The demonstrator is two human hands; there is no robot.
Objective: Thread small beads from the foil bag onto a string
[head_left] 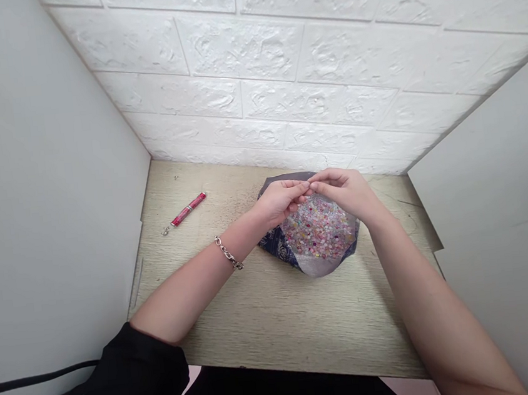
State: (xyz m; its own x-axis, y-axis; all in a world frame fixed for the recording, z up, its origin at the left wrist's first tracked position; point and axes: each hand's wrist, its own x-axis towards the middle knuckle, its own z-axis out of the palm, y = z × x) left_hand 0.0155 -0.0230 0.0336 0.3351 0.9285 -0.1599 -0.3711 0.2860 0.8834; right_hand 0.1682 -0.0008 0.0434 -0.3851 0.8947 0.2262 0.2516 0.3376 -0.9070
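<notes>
My left hand [283,202] and my right hand [341,190] meet at their fingertips, both pinched together. Whatever sits between the fingers is too small to make out. Just below them lies a dark blue patterned pouch [279,249], spread open with a grey lining. Inside it is a heap of small multicoloured beads [321,229], mostly pink and clear. My hands hover over the far part of this heap and hide some of it.
To the left on the wooden desk [257,311] lies a slim red tube [188,209], with a small silvery piece [165,231] by its near end. A white brick-patterned wall [254,104] rises behind, and pale panels close off both sides.
</notes>
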